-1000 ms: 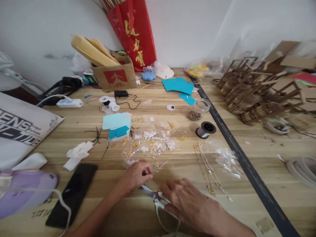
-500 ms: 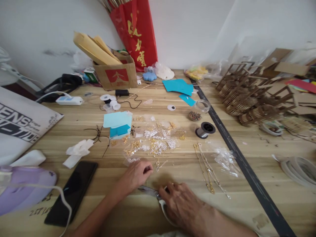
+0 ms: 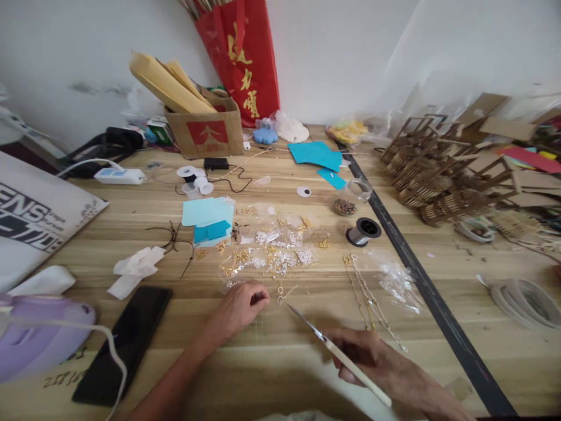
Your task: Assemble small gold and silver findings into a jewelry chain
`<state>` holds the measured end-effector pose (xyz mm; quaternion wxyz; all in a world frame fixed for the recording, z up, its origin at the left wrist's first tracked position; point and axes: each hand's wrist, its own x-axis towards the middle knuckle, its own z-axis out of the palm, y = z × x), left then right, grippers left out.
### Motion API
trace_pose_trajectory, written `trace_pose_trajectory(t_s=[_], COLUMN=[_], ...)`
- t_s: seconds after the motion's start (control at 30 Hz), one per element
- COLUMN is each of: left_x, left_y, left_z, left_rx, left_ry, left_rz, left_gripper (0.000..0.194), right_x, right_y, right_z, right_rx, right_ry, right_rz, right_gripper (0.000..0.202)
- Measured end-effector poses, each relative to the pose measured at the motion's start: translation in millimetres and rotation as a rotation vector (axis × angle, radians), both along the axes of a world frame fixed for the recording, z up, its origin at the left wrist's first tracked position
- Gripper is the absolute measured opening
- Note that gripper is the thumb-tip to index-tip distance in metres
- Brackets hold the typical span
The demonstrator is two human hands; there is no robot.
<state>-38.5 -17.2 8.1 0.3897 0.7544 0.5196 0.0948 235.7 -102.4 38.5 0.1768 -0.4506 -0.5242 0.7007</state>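
Over the near part of the table (image 3: 324,286), what does the right hand (image 3: 372,355) have?

"Scissors (image 3: 342,357), fingers wrapped round the pale handles, blades slanting away, tips near a small chain (image 3: 280,290). They show edge-on, so I can't tell if the blades are parted."

"How would they handle?"

"Stiff and fairly light, I'd judge, perhaps a bit slick; take them by the handles, clear of the points."

"And the left hand (image 3: 243,305)?"

"Thumb and forefinger seem to meet at the tips, just beside the packets (image 3: 240,256) of tiny pieces; whether something thin is pinched there, I can't tell."

"The chain?"

"It lies on the wood, probably limp, light and easily snagged; I'd lift it by its ring, with fingertips"
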Motion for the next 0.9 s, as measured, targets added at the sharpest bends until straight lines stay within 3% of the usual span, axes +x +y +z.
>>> trace_pose_trajectory(t_s=[0.13,0.27,0.53,0.73,0.9], left_x=[-0.8,-1.9,-2.3,-3.4,-3.9], left_y=[-1.1,-2.0,-1.8,-1.2,0.1], left_z=[-2.9,-7.2,-8.7,-12.7,-9.7], left_rx=[0.019,0.030,0.024,0.002,-0.009], left_ry=[-0.011,-0.032,-0.060,-0.106,-0.104], left_rz=[-0.001,0.010,0.021,0.005,-0.004], left_gripper=[0.016,0.015,0.014,0.014,0.015], right_x=[-9.8,-17.8,-34.6,-43.6,-49.4], right_y=[-6.7,-11.7,1.8,8.9,12.1], right_z=[-8.1,-21.6,-37.0,-50.6,-51.9], right_rx=[-0.336,-0.567,-0.641,-0.580,-0.544], right_ry=[0.310,0.403,0.504,0.525,0.472], right_rz=[-0.157,-0.253,-0.206,-0.240,-0.299], right_gripper=[0.056,0.061,0.058,0.054,0.049])
